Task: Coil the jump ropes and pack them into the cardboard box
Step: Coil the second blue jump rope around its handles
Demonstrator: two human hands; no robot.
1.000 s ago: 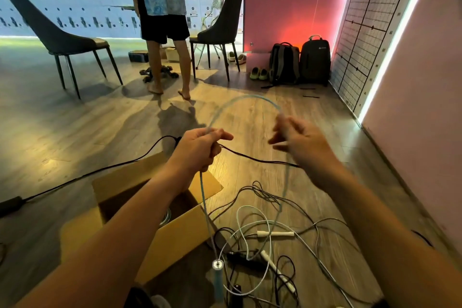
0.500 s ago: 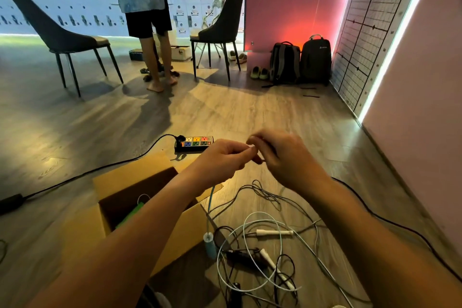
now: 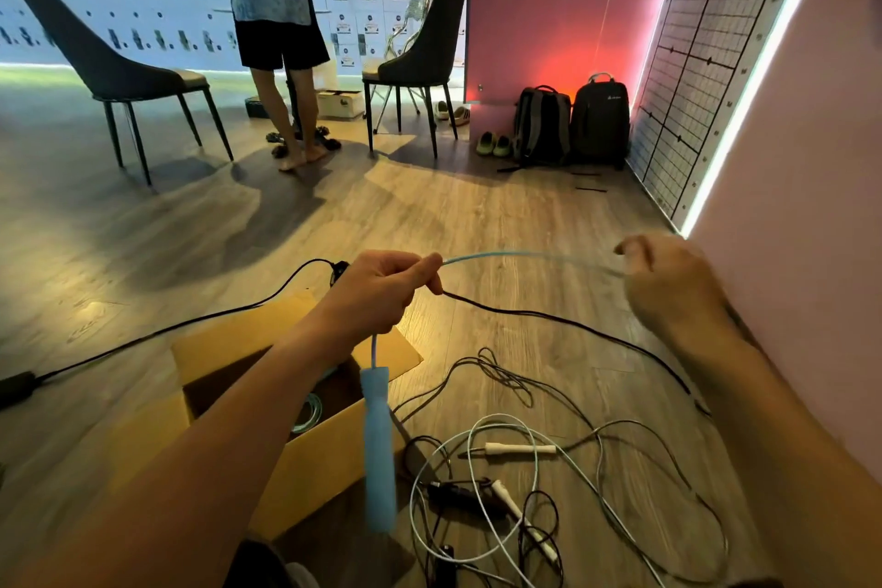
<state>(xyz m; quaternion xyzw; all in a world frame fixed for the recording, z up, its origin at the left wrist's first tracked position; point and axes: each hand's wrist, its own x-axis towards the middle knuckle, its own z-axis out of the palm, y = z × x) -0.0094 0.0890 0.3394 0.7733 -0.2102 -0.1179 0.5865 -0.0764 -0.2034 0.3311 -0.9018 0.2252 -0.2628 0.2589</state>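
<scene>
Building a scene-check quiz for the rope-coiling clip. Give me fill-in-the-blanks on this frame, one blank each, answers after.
The left hand grips the light-blue jump rope; its blue foam handle hangs ____ that hand.
The right hand pinches the same rope, which spans ____ the two hands.
The open brown cardboard box sits on the wooden ____.
____ dark backpacks stand by the red wall.
Missing: below; between; floor; two.

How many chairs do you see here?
2. The left chair stands far left; the right chair stands just right of the standing person. Others may be out of view.
</scene>
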